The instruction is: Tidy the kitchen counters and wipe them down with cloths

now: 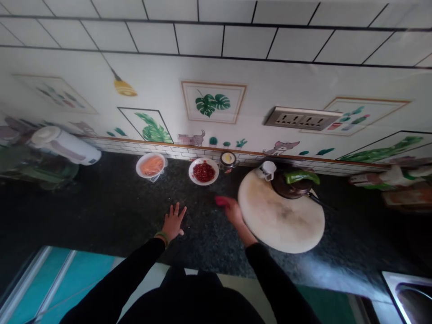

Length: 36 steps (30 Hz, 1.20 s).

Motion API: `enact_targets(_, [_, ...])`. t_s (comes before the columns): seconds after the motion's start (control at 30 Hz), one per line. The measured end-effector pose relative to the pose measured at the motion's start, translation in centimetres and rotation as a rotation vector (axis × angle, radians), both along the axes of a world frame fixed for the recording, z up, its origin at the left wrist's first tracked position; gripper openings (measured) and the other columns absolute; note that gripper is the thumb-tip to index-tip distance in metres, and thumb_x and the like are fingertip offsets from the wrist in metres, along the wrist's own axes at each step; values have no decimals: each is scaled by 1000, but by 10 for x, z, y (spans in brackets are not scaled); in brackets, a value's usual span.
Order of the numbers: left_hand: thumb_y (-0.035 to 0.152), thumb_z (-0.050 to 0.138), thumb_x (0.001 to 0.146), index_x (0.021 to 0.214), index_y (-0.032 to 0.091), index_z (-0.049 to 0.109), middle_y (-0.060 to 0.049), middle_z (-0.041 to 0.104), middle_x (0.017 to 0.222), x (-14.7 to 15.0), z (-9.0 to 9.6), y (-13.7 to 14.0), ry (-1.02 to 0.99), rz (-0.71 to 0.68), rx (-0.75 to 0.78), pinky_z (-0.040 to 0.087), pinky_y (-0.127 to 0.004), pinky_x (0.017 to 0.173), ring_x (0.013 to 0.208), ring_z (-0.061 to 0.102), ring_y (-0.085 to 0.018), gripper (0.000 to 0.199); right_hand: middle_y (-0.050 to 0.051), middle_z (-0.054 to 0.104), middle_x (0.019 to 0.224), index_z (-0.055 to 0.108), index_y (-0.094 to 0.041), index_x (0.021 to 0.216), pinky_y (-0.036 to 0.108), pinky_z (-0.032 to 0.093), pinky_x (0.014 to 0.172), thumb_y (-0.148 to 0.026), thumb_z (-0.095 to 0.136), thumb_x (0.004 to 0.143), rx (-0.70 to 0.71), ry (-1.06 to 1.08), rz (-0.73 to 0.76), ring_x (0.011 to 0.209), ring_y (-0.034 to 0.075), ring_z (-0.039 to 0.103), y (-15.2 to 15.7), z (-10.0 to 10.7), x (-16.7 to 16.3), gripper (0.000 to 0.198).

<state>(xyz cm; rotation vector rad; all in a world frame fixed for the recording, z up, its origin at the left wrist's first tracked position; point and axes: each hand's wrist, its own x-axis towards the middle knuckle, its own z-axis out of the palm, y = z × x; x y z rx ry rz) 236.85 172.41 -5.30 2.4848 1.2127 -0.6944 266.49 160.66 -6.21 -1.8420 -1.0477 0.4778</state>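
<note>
My left hand (173, 222) rests on the dark countertop with its fingers spread and nothing in it. A ring and a green bracelet show on it. My right hand (233, 213) is closed on a red cloth (222, 201), slightly smeared by motion, at the counter surface beside the round, pale cutting board (283, 216). Beyond my hands stands a white bowl (191, 174) of small dark-red pieces (204, 172). Farther left, another white bowl (138, 170) holds orange strips (151, 166). A small jar (227, 159) with a pale top stands right of the red-filled bowl.
On the board's far side are a white cup (267, 170) and a dark pan (286, 191) with a long green pepper (302, 176) over it. A white kettle (67, 145) lies far left. Packages (388, 179) and a sink (405, 292) are right. A socket panel (300, 119) is on the wall.
</note>
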Motion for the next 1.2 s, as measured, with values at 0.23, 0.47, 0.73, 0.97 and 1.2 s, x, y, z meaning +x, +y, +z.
enact_targets(0.23, [29, 89, 68, 159, 29, 38, -18, 16, 172, 1, 9, 4, -49, 75, -25, 38, -57, 116, 155, 23, -44, 104, 13, 50, 154, 53, -22, 150, 54, 41, 116, -15, 48, 91, -107, -314, -113, 138, 31, 48, -18, -28, -47, 59])
enact_targets(0.47, [30, 77, 84, 155, 17, 41, -22, 39, 162, 147, 54, 60, -750, 51, 128, 31, -54, 123, 154, 32, -35, 81, 5, 24, 171, 20, -30, 165, 55, 31, 124, -18, 43, 98, -168, -473, -46, 157, 32, 22, -21, -52, -43, 72])
enact_targets(0.73, [15, 93, 62, 159, 15, 21, -26, 41, 154, 299, 77, 104, -1120, 128, 49, 36, -52, 120, 148, 40, -39, 121, 2, 22, 172, 25, -30, 164, 53, 32, 125, -12, 45, 92, -210, -462, -30, 158, 31, 22, -17, -52, -39, 77])
enact_targets(0.97, [10, 84, 69, 149, 16, 38, -18, 54, 133, 294, 82, 95, -1045, 103, 97, 45, -48, 109, 126, 56, -33, 92, 3, 28, 170, 28, -33, 163, 53, 35, 124, -10, 40, 92, -165, -427, -51, 157, 30, 25, -16, -62, -36, 76])
enact_targets(1.2, [21, 82, 73, 148, 20, 39, -17, 51, 140, 213, 88, 38, -1065, -22, 109, 46, -47, 111, 131, 53, -32, 86, 2, 30, 170, 28, -33, 163, 49, 34, 125, -7, 39, 93, -167, -455, -52, 158, 27, 23, -15, -62, -34, 75])
